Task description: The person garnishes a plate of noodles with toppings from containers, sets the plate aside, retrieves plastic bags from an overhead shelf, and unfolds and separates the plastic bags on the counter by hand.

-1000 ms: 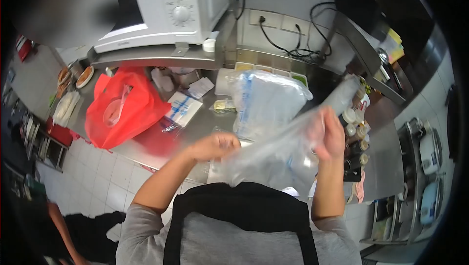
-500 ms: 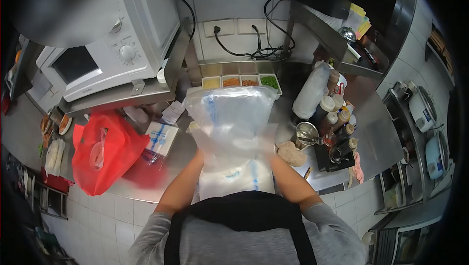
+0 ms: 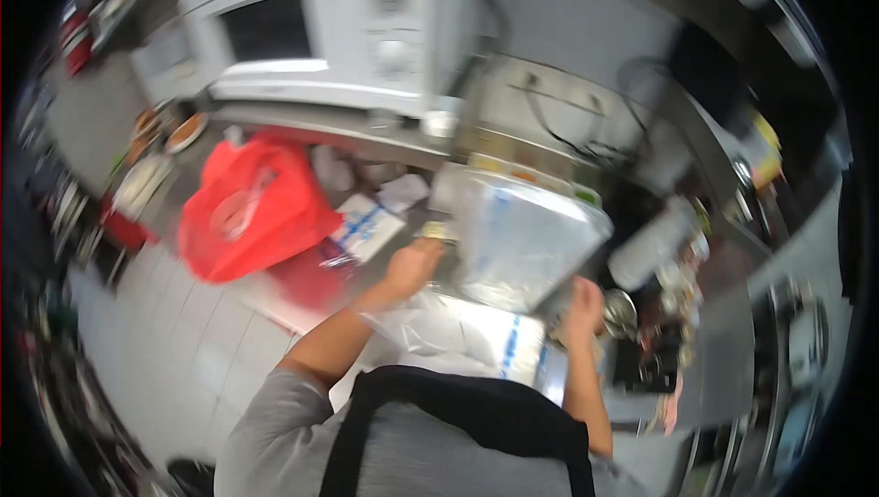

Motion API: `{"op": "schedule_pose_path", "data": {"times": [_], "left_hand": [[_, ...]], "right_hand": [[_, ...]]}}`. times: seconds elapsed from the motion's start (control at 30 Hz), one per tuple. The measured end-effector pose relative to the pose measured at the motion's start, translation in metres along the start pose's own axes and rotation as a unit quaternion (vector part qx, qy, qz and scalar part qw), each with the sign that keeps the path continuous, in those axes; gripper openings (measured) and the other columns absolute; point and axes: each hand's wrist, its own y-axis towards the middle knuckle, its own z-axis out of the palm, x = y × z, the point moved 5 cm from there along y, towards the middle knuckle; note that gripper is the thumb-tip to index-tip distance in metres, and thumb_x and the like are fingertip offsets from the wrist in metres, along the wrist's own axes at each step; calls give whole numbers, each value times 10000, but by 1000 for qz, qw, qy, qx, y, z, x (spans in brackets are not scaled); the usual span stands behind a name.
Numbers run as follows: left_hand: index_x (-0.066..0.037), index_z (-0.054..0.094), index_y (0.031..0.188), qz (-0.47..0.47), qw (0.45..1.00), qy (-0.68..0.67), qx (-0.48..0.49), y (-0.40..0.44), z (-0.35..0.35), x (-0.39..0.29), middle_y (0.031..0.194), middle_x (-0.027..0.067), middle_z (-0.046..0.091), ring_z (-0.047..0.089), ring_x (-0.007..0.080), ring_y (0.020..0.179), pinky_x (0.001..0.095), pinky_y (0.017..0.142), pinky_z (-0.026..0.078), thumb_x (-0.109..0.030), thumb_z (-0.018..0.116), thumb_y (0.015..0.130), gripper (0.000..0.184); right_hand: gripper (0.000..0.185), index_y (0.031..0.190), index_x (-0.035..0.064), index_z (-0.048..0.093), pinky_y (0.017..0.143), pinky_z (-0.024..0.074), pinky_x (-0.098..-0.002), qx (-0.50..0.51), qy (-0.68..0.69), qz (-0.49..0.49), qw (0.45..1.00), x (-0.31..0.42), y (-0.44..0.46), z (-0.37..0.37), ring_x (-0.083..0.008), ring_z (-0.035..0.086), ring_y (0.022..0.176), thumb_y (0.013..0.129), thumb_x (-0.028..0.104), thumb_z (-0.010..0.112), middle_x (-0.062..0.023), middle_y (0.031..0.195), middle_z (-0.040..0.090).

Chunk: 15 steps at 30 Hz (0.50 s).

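A clear plastic bag stack (image 3: 531, 236) lies on the counter in front of me, with faint blue print at its left. Nearer my body is a white pack with blue print (image 3: 499, 337), partly covered by loose clear plastic sheet (image 3: 430, 323). My left hand (image 3: 414, 266) is left of the stack, close to a small yellowish item (image 3: 439, 231); blur hides whether its fingers grip anything. To the right of the stack my right hand (image 3: 583, 309) is raised, fingers stretched upward and smeared, with nothing visible in it. A metal cup (image 3: 621, 312) stands just beyond it.
A red plastic bag (image 3: 252, 209) and a white-and-blue packet (image 3: 368, 227) are at the left. A microwave (image 3: 320, 30) sits on a shelf above. Topping containers (image 3: 522, 172) line the back. Bottles (image 3: 678, 286) and a wrapped roll (image 3: 652, 243) crowd the right.
The view has turned left and is blurred. My hands have come away from beneath the clear plastic, which now lies flatter, and have moved apart to either side.
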Motion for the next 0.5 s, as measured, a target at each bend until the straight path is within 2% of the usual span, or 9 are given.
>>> {"op": "schedule_pose_path", "data": {"times": [0.07,0.1,0.13,0.17,0.2,0.23,0.3,0.4,0.5], "left_hand": [[-76,621,936,161,987,-7,-20,5,-37,-50,884,100,626,622,272,782,364,643,518,-121,579,789,159],[-91,615,936,183,983,28,10,8,-43,-78,827,66,604,610,239,737,349,612,513,-130,571,783,165],[-111,610,932,300,949,-3,-101,4,-49,-108,808,53,583,595,222,702,349,584,496,-140,569,766,174],[-109,606,912,321,944,-34,-61,7,-76,-153,816,53,579,592,215,701,335,566,481,-156,576,731,190],[-89,601,919,400,899,-71,-164,1,-115,-194,803,44,560,579,227,682,330,551,468,-152,579,723,207],[-64,598,946,421,887,-146,-124,-3,-127,-214,793,35,539,571,233,702,324,573,466,-147,574,748,216],[-57,594,979,425,884,-148,-126,-16,-153,-236,823,40,530,564,239,717,333,600,465,-167,610,748,257],[-56,571,1035,351,899,-166,-204,-29,-203,-235,846,55,521,558,245,712,337,631,464,-189,665,721,354],[-68,511,1150,199,947,-196,-156,-42,-212,-195,946,77,570,590,250,774,366,746,464,-113,705,695,496]], "right_hand": [[141,975,11,610,738,446,-244,92,172,69,978,48,0,-7,-122,550,806,892,100,539,-40,873,599],[165,1028,4,591,749,440,-236,170,220,48,959,93,-2,-2,-96,535,815,891,82,542,-24,878,581],[244,1093,-5,562,795,442,-270,230,194,-19,953,134,-5,5,-133,547,881,868,91,561,-57,946,582],[296,1115,-15,548,822,436,-288,279,158,-133,938,190,-10,7,-161,550,919,840,90,582,-74,979,578],[351,1137,-24,533,849,431,-307,313,122,-248,909,234,-20,9,-190,553,958,812,89,603,-90,1012,574],[379,1140,-23,528,858,427,-315,346,154,-238,894,245,-25,17,-207,552,978,788,85,617,-100,1023,573],[437,1147,-21,518,876,419,-332,404,204,-207,868,257,-40,26,-241,550,1019,740,75,644,-121,1043,569],[362,1038,-17,513,869,391,-322,348,194,-219,891,237,-39,12,-199,511,959,734,81,684,-103,1020,535],[262,839,11,490,767,387,-268,316,175,-297,884,267,-38,7,-169,473,788,687,16,703,-53,800,495]]}}
